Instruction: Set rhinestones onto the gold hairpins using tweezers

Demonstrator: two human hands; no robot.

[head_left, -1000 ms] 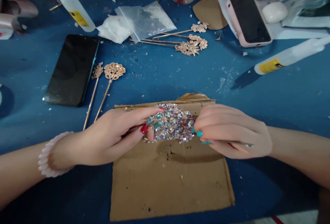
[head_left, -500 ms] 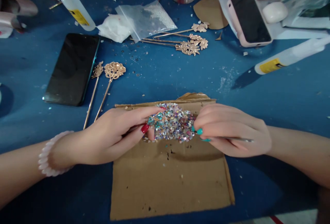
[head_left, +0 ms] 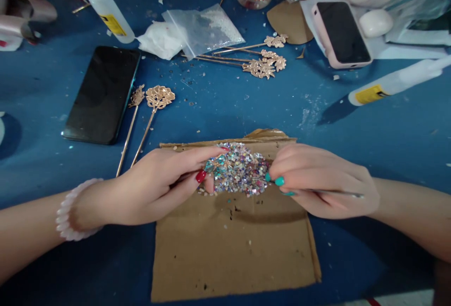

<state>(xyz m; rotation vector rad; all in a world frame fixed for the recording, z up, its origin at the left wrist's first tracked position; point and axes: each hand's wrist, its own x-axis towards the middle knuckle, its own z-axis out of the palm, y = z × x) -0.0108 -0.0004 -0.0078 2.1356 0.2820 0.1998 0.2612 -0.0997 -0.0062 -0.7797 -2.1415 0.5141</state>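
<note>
My left hand (head_left: 148,188) and right hand (head_left: 324,181) are flanking the sequin heap (head_left: 237,169) on cardboard (head_left: 232,245), right fingers pinching a thin tool (head_left: 338,192), left fingers curled at its edge.

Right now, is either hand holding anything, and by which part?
The right hand pinches a thin metal tool along its shaft, its tip hidden. The left hand touches the glittery sequin pile; any hold cannot be told.
</note>
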